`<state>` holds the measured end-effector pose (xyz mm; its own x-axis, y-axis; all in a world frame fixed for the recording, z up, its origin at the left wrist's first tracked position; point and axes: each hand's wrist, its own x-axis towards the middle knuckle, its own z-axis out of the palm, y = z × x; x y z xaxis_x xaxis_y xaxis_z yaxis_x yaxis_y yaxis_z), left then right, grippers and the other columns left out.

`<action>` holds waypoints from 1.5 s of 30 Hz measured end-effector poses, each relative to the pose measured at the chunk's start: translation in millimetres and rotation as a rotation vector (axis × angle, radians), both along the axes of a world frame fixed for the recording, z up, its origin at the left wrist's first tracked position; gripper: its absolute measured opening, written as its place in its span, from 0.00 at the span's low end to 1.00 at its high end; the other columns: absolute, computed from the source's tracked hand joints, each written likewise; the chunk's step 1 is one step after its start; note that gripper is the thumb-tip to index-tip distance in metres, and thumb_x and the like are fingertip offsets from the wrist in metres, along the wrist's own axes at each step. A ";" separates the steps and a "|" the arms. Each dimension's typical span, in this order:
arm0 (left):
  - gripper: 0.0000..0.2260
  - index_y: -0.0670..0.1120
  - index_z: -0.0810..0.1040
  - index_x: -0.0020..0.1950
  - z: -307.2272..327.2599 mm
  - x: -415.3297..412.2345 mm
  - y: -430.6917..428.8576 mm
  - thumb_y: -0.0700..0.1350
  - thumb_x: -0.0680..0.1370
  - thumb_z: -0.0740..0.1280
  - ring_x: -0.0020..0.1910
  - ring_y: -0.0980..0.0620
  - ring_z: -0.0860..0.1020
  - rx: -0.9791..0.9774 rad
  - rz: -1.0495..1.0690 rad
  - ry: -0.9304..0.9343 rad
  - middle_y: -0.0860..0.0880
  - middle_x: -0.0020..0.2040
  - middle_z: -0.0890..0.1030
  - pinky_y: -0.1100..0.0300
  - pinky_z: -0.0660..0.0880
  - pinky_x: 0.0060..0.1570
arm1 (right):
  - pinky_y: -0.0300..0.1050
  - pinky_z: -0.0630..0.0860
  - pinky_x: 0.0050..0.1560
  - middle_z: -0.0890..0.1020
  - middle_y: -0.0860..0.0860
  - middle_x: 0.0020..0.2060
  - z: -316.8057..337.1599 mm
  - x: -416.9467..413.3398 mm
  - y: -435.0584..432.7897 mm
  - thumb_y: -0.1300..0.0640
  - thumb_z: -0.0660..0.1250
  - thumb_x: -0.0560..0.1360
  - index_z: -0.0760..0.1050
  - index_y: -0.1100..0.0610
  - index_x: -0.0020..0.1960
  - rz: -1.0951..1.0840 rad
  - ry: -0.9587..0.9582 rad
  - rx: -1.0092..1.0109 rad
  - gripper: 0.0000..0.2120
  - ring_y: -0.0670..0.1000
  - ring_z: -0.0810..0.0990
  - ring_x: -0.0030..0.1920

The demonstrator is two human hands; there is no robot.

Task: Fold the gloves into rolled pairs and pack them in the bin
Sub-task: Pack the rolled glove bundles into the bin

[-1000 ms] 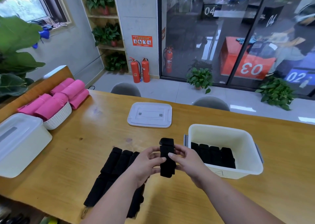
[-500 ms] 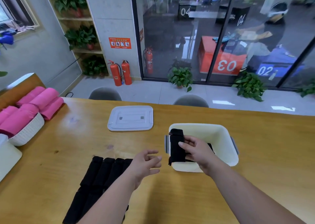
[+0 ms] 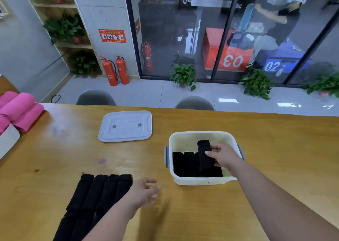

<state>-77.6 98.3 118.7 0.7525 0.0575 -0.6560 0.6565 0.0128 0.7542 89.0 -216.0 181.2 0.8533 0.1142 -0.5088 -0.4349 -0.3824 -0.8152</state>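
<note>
Gloves: rolled pair pinched by right hand inside bin, above packed rolls. Left hand loose-fingered, hovering beside unrolled gloves; bare table rightward.

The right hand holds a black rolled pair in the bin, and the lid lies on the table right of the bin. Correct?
No: the head view shows the lid lying on the table to the left of the bin. The right hand does hold the rolled pair.
</note>
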 end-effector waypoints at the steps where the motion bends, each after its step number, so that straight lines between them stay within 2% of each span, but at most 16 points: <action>1: 0.19 0.50 0.80 0.64 -2.7 0.5 0.7 0.48 0.76 0.79 0.55 0.45 0.86 0.007 -0.001 0.008 0.40 0.60 0.84 0.51 0.85 0.53 | 0.54 0.86 0.54 0.89 0.49 0.51 -5.5 3.7 0.6 0.60 0.73 0.80 0.81 0.53 0.63 0.016 0.006 -0.038 0.12 0.52 0.88 0.53; 5: 0.20 0.51 0.80 0.64 -13.3 4.4 3.5 0.51 0.75 0.80 0.53 0.48 0.87 0.024 -0.007 0.037 0.43 0.59 0.84 0.52 0.85 0.51 | 0.55 0.87 0.52 0.88 0.49 0.52 -27.3 16.8 12.0 0.55 0.76 0.77 0.82 0.51 0.62 0.097 0.021 -0.142 0.15 0.52 0.87 0.53; 11: 0.18 0.51 0.79 0.64 -19.5 7.1 2.5 0.50 0.76 0.79 0.54 0.48 0.86 0.049 -0.033 0.070 0.45 0.59 0.84 0.57 0.84 0.46 | 0.55 0.87 0.51 0.88 0.50 0.45 -33.4 13.8 53.3 0.59 0.74 0.79 0.82 0.50 0.53 0.192 -0.005 -0.230 0.06 0.53 0.87 0.50; 14: 0.18 0.52 0.80 0.64 -21.4 6.6 3.4 0.51 0.77 0.79 0.53 0.51 0.87 0.066 -0.056 0.082 0.46 0.58 0.85 0.58 0.84 0.47 | 0.53 0.87 0.49 0.87 0.50 0.47 -41.5 13.5 68.5 0.57 0.74 0.79 0.82 0.51 0.55 0.250 -0.003 -0.278 0.06 0.53 0.86 0.50; 18: 0.17 0.52 0.80 0.63 -22.4 4.2 4.6 0.51 0.76 0.78 0.53 0.51 0.86 0.083 -0.066 0.086 0.47 0.57 0.86 0.57 0.84 0.49 | 0.53 0.87 0.51 0.87 0.51 0.49 -49.7 12.5 82.5 0.57 0.73 0.80 0.81 0.51 0.58 0.242 0.056 -0.253 0.07 0.54 0.86 0.52; 22: 0.18 0.52 0.80 0.64 -22.8 2.2 6.5 0.51 0.76 0.78 0.53 0.52 0.86 0.083 -0.065 0.090 0.46 0.57 0.85 0.58 0.84 0.49 | 0.54 0.86 0.53 0.88 0.53 0.50 -56.4 9.9 92.0 0.62 0.72 0.80 0.82 0.55 0.58 0.196 0.151 -0.160 0.08 0.55 0.86 0.55; 24: 0.19 0.53 0.80 0.64 -24.1 1.7 7.4 0.52 0.76 0.79 0.52 0.53 0.87 0.087 -0.070 0.088 0.47 0.57 0.85 0.57 0.84 0.50 | 0.55 0.86 0.53 0.87 0.54 0.51 -59.6 9.3 94.7 0.64 0.72 0.80 0.81 0.53 0.53 0.193 0.148 -0.177 0.06 0.56 0.85 0.55; 26: 0.18 0.53 0.79 0.64 -23.8 1.8 7.9 0.52 0.76 0.78 0.52 0.53 0.86 0.090 -0.071 0.088 0.47 0.57 0.85 0.56 0.84 0.51 | 0.55 0.86 0.52 0.85 0.54 0.50 -60.8 10.7 97.1 0.62 0.74 0.79 0.78 0.50 0.49 0.214 0.113 -0.268 0.08 0.56 0.84 0.54; 29: 0.18 0.53 0.79 0.64 -23.4 1.8 8.5 0.52 0.77 0.78 0.52 0.53 0.86 0.096 -0.075 0.090 0.47 0.57 0.86 0.56 0.85 0.52 | 0.55 0.85 0.52 0.84 0.52 0.46 -63.4 13.4 99.4 0.55 0.77 0.77 0.79 0.51 0.56 0.313 0.011 -0.510 0.11 0.55 0.85 0.48; 32: 0.17 0.53 0.79 0.64 -23.1 0.7 9.0 0.51 0.77 0.78 0.52 0.53 0.86 0.103 -0.078 0.089 0.47 0.57 0.86 0.56 0.85 0.52 | 0.51 0.83 0.51 0.83 0.50 0.46 -57.4 11.4 100.8 0.48 0.78 0.76 0.77 0.52 0.56 0.387 -0.091 -0.732 0.15 0.54 0.84 0.47; 34: 0.17 0.53 0.79 0.64 -22.7 -0.9 9.2 0.51 0.77 0.78 0.52 0.53 0.86 0.111 -0.076 0.086 0.47 0.56 0.86 0.56 0.85 0.52 | 0.49 0.81 0.49 0.82 0.49 0.45 -55.0 9.7 100.1 0.46 0.77 0.76 0.76 0.52 0.56 0.398 -0.125 -0.789 0.16 0.53 0.82 0.47; 40: 0.18 0.54 0.78 0.65 -14.7 -5.3 13.3 0.52 0.77 0.78 0.52 0.55 0.86 0.130 -0.080 0.056 0.49 0.57 0.86 0.57 0.84 0.51 | 0.47 0.80 0.45 0.82 0.45 0.46 -40.3 12.4 95.6 0.41 0.74 0.77 0.76 0.47 0.59 0.354 -0.169 -0.760 0.16 0.50 0.82 0.47; 45: 0.20 0.54 0.78 0.66 -5.6 -10.8 19.1 0.54 0.76 0.78 0.52 0.55 0.86 0.166 -0.060 0.004 0.51 0.55 0.87 0.54 0.84 0.54 | 0.52 0.83 0.51 0.82 0.43 0.49 -15.2 11.6 99.9 0.41 0.75 0.75 0.79 0.46 0.59 0.243 -0.286 -0.587 0.16 0.48 0.82 0.48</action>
